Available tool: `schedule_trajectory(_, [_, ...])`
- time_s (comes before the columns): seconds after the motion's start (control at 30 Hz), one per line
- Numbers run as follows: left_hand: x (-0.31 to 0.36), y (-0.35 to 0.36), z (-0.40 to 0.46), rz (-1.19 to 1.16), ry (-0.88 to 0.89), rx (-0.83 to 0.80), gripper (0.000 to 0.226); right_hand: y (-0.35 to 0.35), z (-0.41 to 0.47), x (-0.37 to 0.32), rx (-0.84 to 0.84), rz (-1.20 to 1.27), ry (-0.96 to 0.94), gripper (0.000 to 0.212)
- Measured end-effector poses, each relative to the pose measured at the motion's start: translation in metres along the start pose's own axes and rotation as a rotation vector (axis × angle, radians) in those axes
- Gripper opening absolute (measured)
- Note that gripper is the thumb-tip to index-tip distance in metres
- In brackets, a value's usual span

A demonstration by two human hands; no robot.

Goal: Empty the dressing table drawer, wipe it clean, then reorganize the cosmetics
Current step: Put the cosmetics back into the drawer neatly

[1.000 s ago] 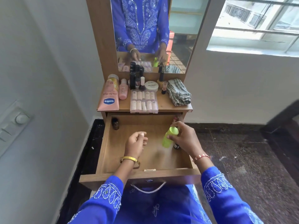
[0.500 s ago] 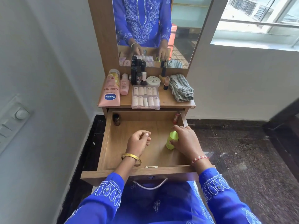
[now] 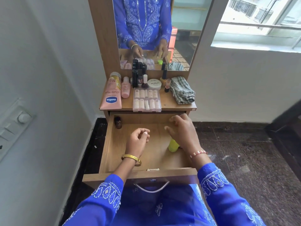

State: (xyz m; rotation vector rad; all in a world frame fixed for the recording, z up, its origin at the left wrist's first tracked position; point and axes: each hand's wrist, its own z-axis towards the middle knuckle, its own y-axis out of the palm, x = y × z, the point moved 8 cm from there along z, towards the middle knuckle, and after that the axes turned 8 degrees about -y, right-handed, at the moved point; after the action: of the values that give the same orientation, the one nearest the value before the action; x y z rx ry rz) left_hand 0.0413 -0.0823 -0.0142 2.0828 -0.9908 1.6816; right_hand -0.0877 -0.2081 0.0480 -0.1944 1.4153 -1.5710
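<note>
The wooden drawer (image 3: pixel 106 149) is pulled out below the dressing table top (image 3: pixel 169 103). A lime green bottle (image 3: pixel 173 145) stands upright near the drawer's right wall, partly hidden under my right wrist. My right hand (image 3: pixel 182 129) hovers above and beyond it, fingers spread and loosely bent, holding nothing. My left hand (image 3: pixel 138 139) hangs over the drawer's middle, its fingers curled and pinching a small pale object (image 3: pixel 145 133). A small dark bottle (image 3: pixel 117 122) stands in the drawer's back left corner.
On the top lie a pink Vaseline tube (image 3: pixel 111 93), a smaller pink bottle (image 3: pixel 125 87), black lipsticks (image 3: pixel 135 77), a white nail polish jar (image 3: pixel 154 83), a clear nail box (image 3: pixel 146 100) and a folded checked cloth (image 3: pixel 182 90). A mirror (image 3: pixel 156 30) stands behind. A wall is close at left.
My right hand set the green bottle upright by the drawer's right wall, let go and moved toward the drawer's back. My left hand stayed over the middle.
</note>
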Motion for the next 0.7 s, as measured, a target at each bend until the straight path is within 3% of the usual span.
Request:
schedule_trajectory(0.07, [0.015, -0.008, 0.004, -0.034, 0.032, 0.045, 0.017, -0.007, 0.016, -0.007, 0.089, 0.113, 0.056, 0.028])
schedule_trajectory(0.27, [0.046, -0.038, 0.029, -0.138, 0.021, 0.251, 0.017, 0.031, 0.055, 0.003, 0.024, 0.539, 0.453, 0.028])
schedule_trajectory(0.37, [0.048, -0.043, 0.037, -0.174, -0.043, 0.269, 0.024, 0.049, 0.058, 0.003, 0.034, 0.770, 0.582, 0.032])
schedule_trajectory(0.47, [0.052, -0.040, 0.038, -0.168, -0.054, 0.227, 0.026, 0.057, 0.060, 0.001, 0.080, 0.944, 0.644, 0.037])
schedule_trajectory(0.7, [0.045, -0.028, 0.035, -0.226, -0.082, 0.135, 0.033, 0.063, 0.055, 0.002, 0.208, 1.151, 0.620, 0.020])
